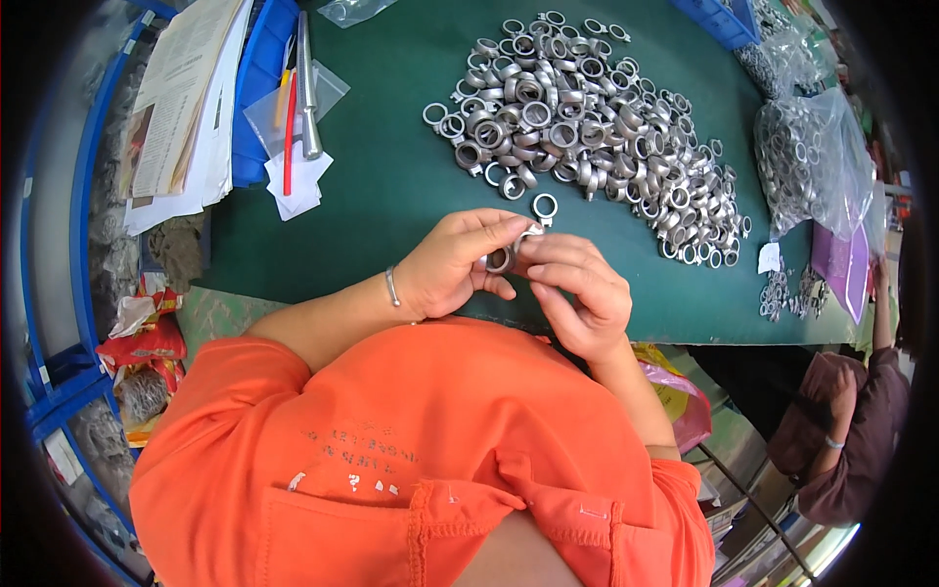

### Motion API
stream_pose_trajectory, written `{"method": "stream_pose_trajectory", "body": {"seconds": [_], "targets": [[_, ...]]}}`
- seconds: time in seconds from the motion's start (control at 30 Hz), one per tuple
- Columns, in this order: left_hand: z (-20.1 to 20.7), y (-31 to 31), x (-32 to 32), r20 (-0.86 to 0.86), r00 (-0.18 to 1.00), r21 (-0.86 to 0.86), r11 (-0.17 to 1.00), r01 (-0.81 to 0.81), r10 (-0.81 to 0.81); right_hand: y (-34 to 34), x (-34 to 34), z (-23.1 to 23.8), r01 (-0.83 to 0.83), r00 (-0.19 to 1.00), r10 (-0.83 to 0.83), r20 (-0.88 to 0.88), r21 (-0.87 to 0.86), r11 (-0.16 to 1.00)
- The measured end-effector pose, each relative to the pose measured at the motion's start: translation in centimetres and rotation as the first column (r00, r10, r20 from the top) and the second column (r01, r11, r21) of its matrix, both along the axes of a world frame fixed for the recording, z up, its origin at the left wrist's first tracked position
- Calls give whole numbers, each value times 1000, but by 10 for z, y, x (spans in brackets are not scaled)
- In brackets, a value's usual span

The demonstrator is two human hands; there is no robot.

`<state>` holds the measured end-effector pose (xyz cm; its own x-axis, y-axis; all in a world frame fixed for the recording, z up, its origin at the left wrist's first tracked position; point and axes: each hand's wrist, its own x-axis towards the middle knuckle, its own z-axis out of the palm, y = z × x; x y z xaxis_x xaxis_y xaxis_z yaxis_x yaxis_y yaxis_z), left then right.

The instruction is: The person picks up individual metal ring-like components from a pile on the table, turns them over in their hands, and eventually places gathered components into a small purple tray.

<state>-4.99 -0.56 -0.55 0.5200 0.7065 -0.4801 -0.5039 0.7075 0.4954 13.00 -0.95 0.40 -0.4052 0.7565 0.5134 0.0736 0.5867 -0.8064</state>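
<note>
Fingers of the left hand are clamped on a metal ring, which sits above the near edge of the green desk, thumb side on top and the other fingertips curled below. The right hand comes in from the right with its fingers bent and close together, their tips at the ring's right side; whether they grip it or only touch it cannot be told.

Just beyond the hands, a loose ring lies by itself on the desk. Farther off, a large heap of similar rings spreads from the far middle toward the right.

To the far left are a blue bin, a stack of papers, a metal rod and a red stick, whose near end lies over white paper. On the right stand a clear bag of metal parts and, nearer, a purple container. Beyond the desk's right end, another person's dark sleeve shows.
</note>
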Motion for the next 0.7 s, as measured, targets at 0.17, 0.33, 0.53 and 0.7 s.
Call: {"method": "stream_pose_trajectory", "body": {"seconds": [0.17, 0.33, 0.53, 0.7], "targets": [[-1, 3, -4, -2, 1000, -63, 998, 24, -25, 14, -1, -12, 315, 939, -304, 160, -47, 948], [4, 4, -7, 19, 1000, -24, 1000, -4, 4, 26, -1, -15, 370, 779, -354, 518, 76, 926], [0, 6, -6, -59, 995, 6, 996, 86, -86, 9, 13, -18, 100, 922, -344, -177, -749, 655], [6, 8, 8, -89, 987, 28, 990, 135, -132, -3, 10, -18, 120, 948, -235, -213, -444, 888]]}}
